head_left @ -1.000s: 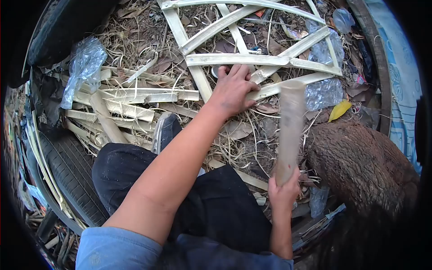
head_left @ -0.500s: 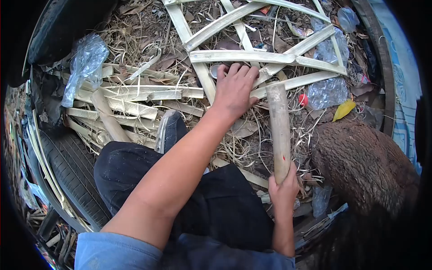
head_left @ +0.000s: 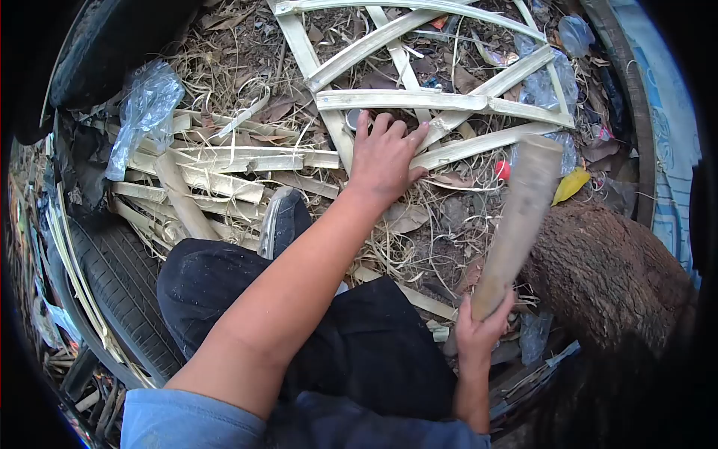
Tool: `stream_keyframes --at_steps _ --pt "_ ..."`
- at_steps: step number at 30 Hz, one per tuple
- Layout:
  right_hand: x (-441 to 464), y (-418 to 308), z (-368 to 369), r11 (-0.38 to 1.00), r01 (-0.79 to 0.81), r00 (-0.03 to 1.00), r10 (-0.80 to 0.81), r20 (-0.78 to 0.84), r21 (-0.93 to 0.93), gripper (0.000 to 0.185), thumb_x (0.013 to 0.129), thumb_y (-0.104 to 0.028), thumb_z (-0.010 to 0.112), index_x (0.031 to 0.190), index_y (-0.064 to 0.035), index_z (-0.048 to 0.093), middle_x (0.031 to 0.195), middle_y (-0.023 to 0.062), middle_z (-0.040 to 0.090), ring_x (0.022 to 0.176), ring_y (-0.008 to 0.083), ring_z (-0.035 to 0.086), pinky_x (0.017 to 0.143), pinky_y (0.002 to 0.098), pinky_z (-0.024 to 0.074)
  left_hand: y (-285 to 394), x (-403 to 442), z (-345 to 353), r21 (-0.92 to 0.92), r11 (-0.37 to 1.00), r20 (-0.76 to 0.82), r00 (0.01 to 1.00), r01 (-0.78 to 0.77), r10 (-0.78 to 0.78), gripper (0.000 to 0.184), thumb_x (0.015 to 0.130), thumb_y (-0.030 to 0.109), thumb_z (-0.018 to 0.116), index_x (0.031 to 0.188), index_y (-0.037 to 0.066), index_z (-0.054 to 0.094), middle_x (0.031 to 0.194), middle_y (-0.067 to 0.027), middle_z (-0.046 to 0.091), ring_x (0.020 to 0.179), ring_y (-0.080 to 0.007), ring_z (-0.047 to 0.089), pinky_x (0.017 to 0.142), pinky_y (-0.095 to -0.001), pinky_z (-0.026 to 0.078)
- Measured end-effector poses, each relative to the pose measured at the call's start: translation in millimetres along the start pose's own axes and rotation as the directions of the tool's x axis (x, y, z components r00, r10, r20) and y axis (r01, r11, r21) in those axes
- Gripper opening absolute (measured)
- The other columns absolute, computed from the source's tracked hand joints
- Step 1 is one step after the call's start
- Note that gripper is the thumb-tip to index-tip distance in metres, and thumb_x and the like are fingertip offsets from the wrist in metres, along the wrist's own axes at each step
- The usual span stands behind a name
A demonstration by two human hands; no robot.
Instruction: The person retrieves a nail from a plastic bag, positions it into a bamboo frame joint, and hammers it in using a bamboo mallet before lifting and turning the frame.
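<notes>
My left hand point(head_left: 383, 159) rests with its fingers spread at the near edge of a frame of pale split strips point(head_left: 404, 100). Its fingertips lie close to the crossing strips, beside a small round metallic object point(head_left: 354, 118). Wrapped round the lower end of a thick wooden stick point(head_left: 516, 224) is my right hand point(head_left: 482, 322). The stick tilts up and to the right, its top end blurred, near a red round object point(head_left: 502, 170) on the ground.
Loose pale strips point(head_left: 247, 159) and a short round stick point(head_left: 183, 198) lie at left, by a plastic bag point(head_left: 146, 108) and a tyre point(head_left: 120, 292). A thick trunk or root point(head_left: 613, 269) stands at right, near a yellow leaf point(head_left: 571, 185).
The wooden stick has swung to the right, and my right hand has shifted slightly right with it. My left hand has moved a little down, its fingers now more spread.
</notes>
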State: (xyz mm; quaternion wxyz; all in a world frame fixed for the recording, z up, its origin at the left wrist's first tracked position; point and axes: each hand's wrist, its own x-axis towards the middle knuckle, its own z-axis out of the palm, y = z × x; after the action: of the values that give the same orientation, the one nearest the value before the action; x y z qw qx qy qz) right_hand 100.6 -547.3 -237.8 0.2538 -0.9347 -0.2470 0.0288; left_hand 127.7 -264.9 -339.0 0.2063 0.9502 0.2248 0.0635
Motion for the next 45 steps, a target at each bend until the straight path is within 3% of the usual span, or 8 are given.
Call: stream_keyframes --at_steps 4,14,17,21,29,33,37,45 --pt "9 -5 1 0.946 -0.098 0.898 0.217 0.382 -0.308 0.066 0.075 -0.01 0.072 0.131 0.0041 0.04 0.098 0.0287 0.064 0.088 0.0469 0.065 0.075 0.0507 0.0523 -1 -19 2 -0.043 0.999 0.053 0.999 -0.001 0.003 0.069 0.071 0.042 0.08 0.134 0.025 0.057 0.104 -0.0054 0.062 0.115 -0.0265 0.052 0.111 -0.0532 0.027" --pt "0 -2 2 0.994 -0.087 0.992 0.092 -0.086 0.067 0.058 0.079 -0.01 0.069 0.128 0.0071 0.042 0.095 0.0297 0.064 0.087 0.0432 0.067 0.076 0.0473 0.0532 -7 -12 -8 -0.059 0.998 0.123 0.992 0.015 -0.008 0.076 0.068 0.043 0.082 0.137 0.028 0.056 0.1 -0.007 0.064 0.113 -0.0284 0.053 0.113 -0.0518 0.026" --pt "12 0 1 0.929 -0.188 0.861 0.312 0.402 -0.317 0.061 0.079 -0.006 0.069 0.131 0.007 0.039 0.098 0.0305 0.062 0.09 0.0464 0.064 0.082 0.0473 0.05 -1 -15 -4 -0.057 0.998 0.09 0.996 -0.01 0.015 0.076 0.068 0.044 0.082 0.137 0.028 0.055 0.102 -0.0071 0.064 0.113 -0.0284 0.053 0.111 -0.0531 0.029" --pt "-1 -1 9 0.996 -0.076 0.986 0.082 -0.145 0.048 0.06 0.078 -0.013 0.069 0.129 0.003 0.042 0.098 0.0308 0.063 0.089 0.0483 0.063 0.075 0.0526 0.0508 -8 -11 -3 -0.049 0.999 0.09 0.996 -0.008 0.012 0.078 0.066 0.043 0.083 0.137 0.027 0.056 0.105 -0.0075 0.064 0.117 -0.0287 0.052 0.11 -0.0531 0.03" --pt "19 -7 0 0.944 -0.122 0.884 0.244 0.399 -0.306 0.066 0.078 -0.011 0.071 0.133 0.0067 0.038 0.095 0.0284 0.065 0.089 0.0467 0.066 0.081 0.0474 0.0516 -7 -8 -9 -0.036 0.999 0.134 0.991 -0.003 0.008 0.077 0.065 0.044 0.083 0.135 0.027 0.057 0.105 -0.0084 0.065 0.114 -0.029 0.053 0.109 -0.0529 0.031" --pt "0 -2 2 0.999 0.025 0.992 -0.028 -0.122 -0.025 0.067 0.077 -0.012 0.07 0.134 0.0045 0.038 0.097 0.0295 0.064 0.088 0.0476 0.064 0.076 0.0489 0.0519 -9 -9 -4 -0.052 0.999 0.099 0.995 -0.011 0.016 0.076 0.065 0.044 0.083 0.135 0.027 0.058 0.105 -0.0087 0.065 0.115 -0.0291 0.053 0.109 -0.0519 0.03" --pt "8 -1 0 0.982 -0.042 0.952 0.096 0.292 -0.184 0.066 0.078 -0.011 0.07 0.132 0.0083 0.038 0.102 0.0283 0.064 0.087 0.045 0.066 0.075 0.0469 0.0534 -8 -5 -7 -0.048 0.998 0.106 0.994 -0.032 0.037 0.075 0.067 0.043 0.082 0.136 0.027 0.057 0.104 -0.009 0.066 0.113 -0.03 0.053 0.107 -0.0508 0.031" --pt "3 -7 1 0.998 -0.032 0.992 0.038 0.12 -0.048 0.068 0.076 -0.008 0.071 0.134 0.0054 0.039 0.102 0.0292 0.064 0.087 0.0459 0.064 0.072 0.0492 0.053 -10 -5 -8 -0.046 0.999 0.17 0.985 -0.003 0.011 0.077 0.064 0.046 0.083 0.135 0.031 0.058 0.102 -0.0087 0.067 0.115 -0.0281 0.054 0.108 -0.0521 0.03"
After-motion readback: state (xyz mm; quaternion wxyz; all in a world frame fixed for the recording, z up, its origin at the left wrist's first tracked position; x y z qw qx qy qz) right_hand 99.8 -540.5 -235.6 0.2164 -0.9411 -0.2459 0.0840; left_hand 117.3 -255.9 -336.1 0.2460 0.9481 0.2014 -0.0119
